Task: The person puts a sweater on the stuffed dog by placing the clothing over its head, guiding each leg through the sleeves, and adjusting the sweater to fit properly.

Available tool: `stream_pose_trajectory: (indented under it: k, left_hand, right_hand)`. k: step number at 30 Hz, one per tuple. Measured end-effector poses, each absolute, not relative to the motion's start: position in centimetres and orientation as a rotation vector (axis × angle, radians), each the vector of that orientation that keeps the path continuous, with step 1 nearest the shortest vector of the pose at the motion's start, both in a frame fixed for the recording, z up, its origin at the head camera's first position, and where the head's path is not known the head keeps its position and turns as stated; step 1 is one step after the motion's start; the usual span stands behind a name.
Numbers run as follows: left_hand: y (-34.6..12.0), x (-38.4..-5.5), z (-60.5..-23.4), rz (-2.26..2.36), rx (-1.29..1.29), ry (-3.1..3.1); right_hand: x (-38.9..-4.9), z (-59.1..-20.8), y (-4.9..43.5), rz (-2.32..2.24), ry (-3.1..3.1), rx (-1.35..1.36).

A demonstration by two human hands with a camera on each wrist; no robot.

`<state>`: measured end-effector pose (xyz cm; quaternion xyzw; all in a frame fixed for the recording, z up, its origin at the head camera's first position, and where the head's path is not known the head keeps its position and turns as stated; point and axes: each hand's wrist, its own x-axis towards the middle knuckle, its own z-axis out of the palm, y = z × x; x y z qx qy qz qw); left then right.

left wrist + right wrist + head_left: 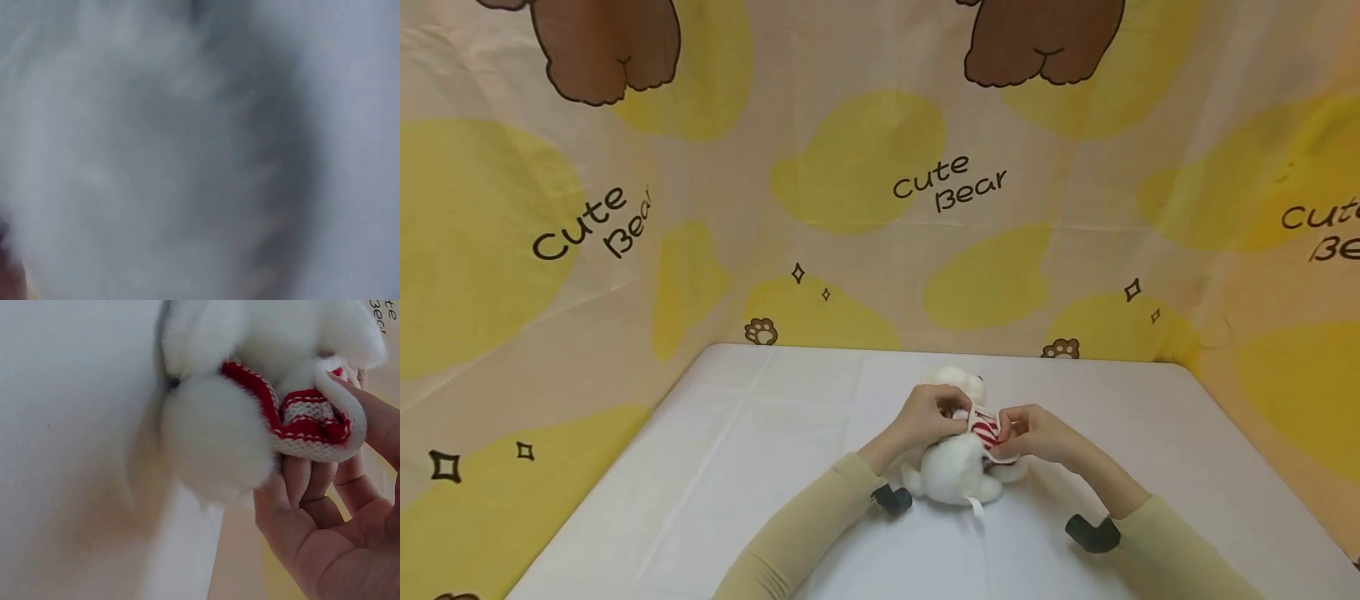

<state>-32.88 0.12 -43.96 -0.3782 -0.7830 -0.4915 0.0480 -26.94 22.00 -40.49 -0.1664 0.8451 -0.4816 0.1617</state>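
Note:
A fluffy white plush toy (951,471) lies on the table with its head toward the back. Around its body is a red-and-white striped knitted garment (985,429), its white edge standing away from the fur in the right wrist view. My left hand (928,417) pinches the garment's left side near the toy's head. On the other side, my right hand (1033,433) holds the white knitted edge between thumb and fingers. Blurred white fur (137,156) fills most of the left wrist view and hides the left fingers' grip.
The white table (760,467) reaches to a printed cloth backdrop (850,250) at the back and sides. A small white tag (975,507) sticks out from the toy's near end. Black wrist mounts (1093,533) sit by both sleeves.

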Motion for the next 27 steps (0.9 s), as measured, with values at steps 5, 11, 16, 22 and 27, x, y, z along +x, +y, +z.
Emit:
stream_pose_trajectory:
  k: [5, 11, 16, 22, 27]
  left_hand:
    - [0.0, -33.0, -44.7, -1.742, -0.943, -2.399]
    - [-0.1, -32.9, -45.1, -2.080, -0.693, -2.365]
    - [-0.3, -32.4, -44.1, -1.833, -0.838, -2.460]
    - [-0.8, -32.0, -41.4, -1.132, -1.194, -2.582]
    - [-1.0, -32.1, -39.7, -0.660, -1.431, -2.544]
  right_hand:
    - [-27.2, -40.7, 22.0, -1.314, 2.432, -0.486]
    - [-27.3, -40.9, 22.2, -1.261, 2.483, -0.487]
    - [-27.0, -40.8, 21.7, -1.173, 2.601, -0.577]
    - [-27.0, -40.7, 20.7, -1.121, 2.747, -0.625]
    - [-27.4, -41.0, 20.5, -1.220, 2.764, -0.530]
